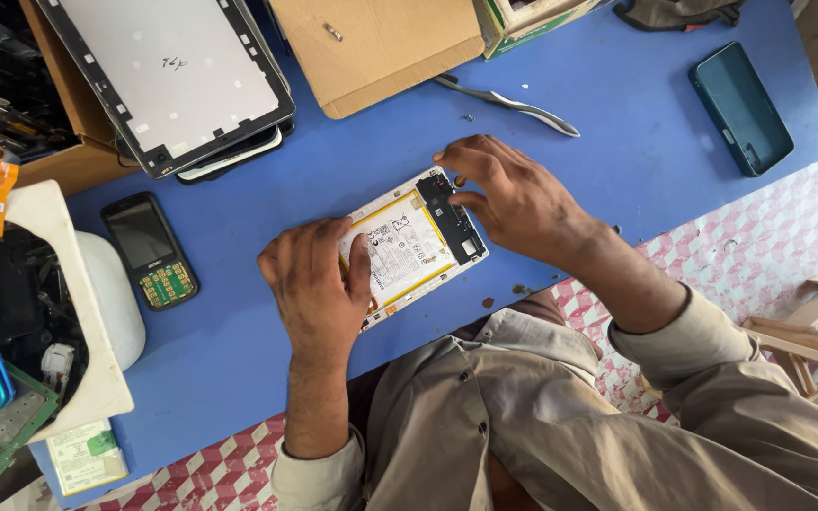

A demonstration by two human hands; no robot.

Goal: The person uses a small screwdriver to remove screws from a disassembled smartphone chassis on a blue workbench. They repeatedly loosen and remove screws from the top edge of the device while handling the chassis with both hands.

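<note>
Opened tablet (416, 241): flat white rectangular shell, back cover off, lying tilted near the front edge of the table (617, 114). Inside, a pale battery with a yellow border and fine dark print; at one end, a narrow black board strip.

Left hand (314, 284): laid flat over the lower end of the tablet, fingers together and curled slightly, pressing it down rather than gripping.

Right hand (513, 194): arched over the black strip, fingertips bent and pinched close on that end; whether anything small sits between them cannot be told.

Table: smooth matt blue top, lightly scuffed.

Grey tweezers (508, 99): slim, curved, metallic, lying beyond the right hand.

Teal phone case (740, 109): glossy, rounded corners, well apart at the right.

Keypad phone (149, 251): black, dark screen, greenish keys, left of the hands.

Large tablet back panel (168, 80): grey sheet in a black notched frame, stacked on another device.

Cardboard piece (376, 47): plain brown, flat.
</note>
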